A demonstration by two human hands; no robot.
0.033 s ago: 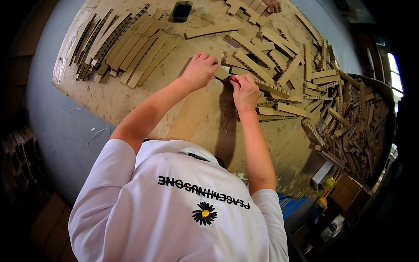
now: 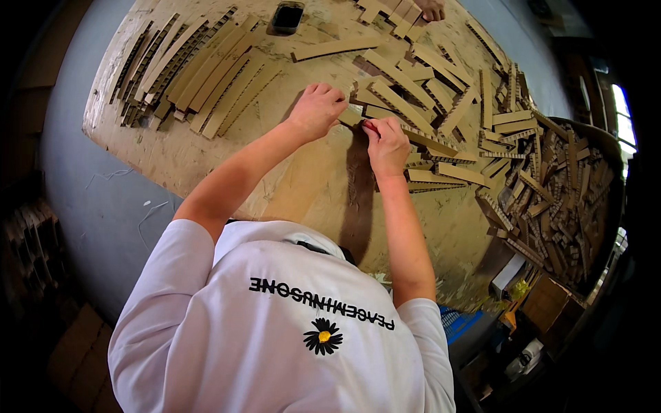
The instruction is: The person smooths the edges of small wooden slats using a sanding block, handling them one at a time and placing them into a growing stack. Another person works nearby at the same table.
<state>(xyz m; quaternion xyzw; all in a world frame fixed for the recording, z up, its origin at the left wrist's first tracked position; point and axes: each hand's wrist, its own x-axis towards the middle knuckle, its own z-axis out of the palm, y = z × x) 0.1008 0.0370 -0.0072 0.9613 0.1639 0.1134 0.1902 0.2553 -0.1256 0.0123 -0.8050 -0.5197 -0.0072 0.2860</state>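
Over the middle of the table, my left hand (image 2: 318,111) is closed, its fingertips at the end of a short brown cardboard strip (image 2: 350,116). The hand itself hides part of that strip. Just right of it, my right hand (image 2: 387,146) pinches a slim red tool (image 2: 370,125) whose tip points toward the strip. The tool is too small and too covered by the fingers to name its kind. Beyond my right hand lies a loose heap of honeycomb-edged cardboard strips (image 2: 403,103).
Long cardboard strips (image 2: 206,76) lie in rows at the left of the table (image 2: 296,186). A dark open container (image 2: 286,18) stands at the far edge. Another person's hand (image 2: 432,9) touches strips at the back. A large bin (image 2: 609,148) heaped with cardboard pieces stands at right.
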